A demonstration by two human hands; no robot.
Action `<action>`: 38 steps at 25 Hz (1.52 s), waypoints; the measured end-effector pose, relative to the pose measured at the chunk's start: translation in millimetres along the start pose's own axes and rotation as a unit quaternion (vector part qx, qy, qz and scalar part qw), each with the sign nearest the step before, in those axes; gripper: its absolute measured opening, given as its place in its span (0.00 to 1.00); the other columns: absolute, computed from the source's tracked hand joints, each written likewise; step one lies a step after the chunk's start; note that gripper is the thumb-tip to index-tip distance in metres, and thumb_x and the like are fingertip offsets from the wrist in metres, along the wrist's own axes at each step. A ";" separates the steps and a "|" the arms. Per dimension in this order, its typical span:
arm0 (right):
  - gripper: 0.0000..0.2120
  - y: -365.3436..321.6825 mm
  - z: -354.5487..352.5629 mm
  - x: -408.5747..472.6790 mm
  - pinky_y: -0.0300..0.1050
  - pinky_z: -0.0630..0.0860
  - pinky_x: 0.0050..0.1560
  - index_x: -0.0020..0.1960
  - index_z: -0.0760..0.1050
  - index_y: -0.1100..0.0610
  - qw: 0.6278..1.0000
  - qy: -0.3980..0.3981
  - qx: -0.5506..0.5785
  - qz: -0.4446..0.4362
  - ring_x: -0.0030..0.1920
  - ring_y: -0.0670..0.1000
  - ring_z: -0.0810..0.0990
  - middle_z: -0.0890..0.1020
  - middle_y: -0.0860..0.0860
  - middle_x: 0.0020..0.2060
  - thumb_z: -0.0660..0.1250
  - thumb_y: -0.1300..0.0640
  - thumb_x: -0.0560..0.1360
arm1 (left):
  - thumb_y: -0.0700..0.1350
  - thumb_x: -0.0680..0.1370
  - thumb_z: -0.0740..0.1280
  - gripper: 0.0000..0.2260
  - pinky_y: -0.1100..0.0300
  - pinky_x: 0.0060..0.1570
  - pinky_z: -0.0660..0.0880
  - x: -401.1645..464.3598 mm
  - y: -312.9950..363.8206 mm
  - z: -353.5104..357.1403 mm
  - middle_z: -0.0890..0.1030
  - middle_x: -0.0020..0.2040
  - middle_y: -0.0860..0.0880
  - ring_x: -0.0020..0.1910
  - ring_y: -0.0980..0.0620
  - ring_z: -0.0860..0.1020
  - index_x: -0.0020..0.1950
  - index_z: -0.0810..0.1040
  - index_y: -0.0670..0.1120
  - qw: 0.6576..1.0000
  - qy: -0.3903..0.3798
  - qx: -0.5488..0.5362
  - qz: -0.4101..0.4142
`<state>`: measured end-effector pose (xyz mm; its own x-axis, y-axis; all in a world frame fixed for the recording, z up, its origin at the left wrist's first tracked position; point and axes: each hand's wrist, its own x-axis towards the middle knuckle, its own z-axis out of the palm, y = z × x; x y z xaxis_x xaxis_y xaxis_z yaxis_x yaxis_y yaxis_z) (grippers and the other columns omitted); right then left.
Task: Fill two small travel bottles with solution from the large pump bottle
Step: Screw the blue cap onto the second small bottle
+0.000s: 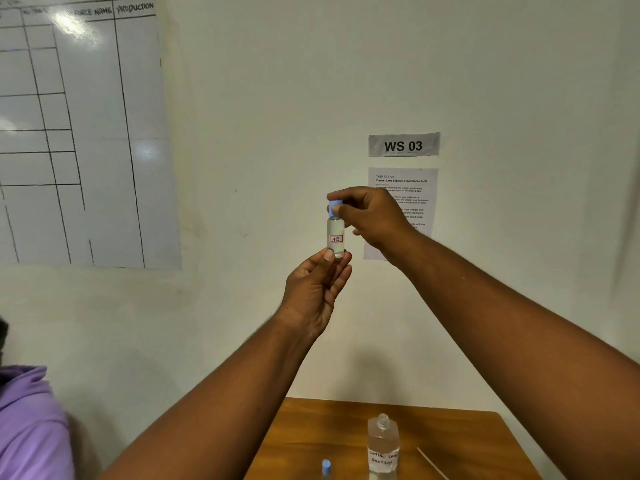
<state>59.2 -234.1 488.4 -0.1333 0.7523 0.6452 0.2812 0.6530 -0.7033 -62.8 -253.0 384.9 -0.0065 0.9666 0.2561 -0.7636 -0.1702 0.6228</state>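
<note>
Left hand (317, 285) pinches base of small travel bottle (335, 237), upright, raised before wall, liquid inside. Right hand (369, 216) grip closed on its blue cap (335, 207): capping step, likely. Second capped bottle (326, 468) and large bottle (382, 445), top off, stand on worktop (311, 438). Next: confirm cap tight, set down

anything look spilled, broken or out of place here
No spill or damage shows. One oddity: the large bottle on the table stands open, with no pump or cap on its neck. The small labelled bottle is held upright, left hand at its base, right hand on its blue cap.
</note>
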 end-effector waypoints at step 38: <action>0.04 418.9 119.8 -206.4 0.39 0.81 0.45 0.49 0.82 0.53 0.955 -0.122 -0.169 0.213 0.45 0.47 0.82 0.83 0.46 0.44 0.72 0.59 0.75 | 0.41 0.74 0.76 0.13 0.57 0.47 0.72 -35.8 -223.2 -437.2 0.82 0.48 0.50 0.49 0.47 0.81 0.58 0.82 0.44 0.683 0.144 0.668 -0.260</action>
<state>90.7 -105.3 24.9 -0.1453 0.9679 0.2049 0.6444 0.2497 -0.7228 -174.3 -165.8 -86.5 -0.2316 0.9280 -0.2919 0.5569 0.3725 0.7424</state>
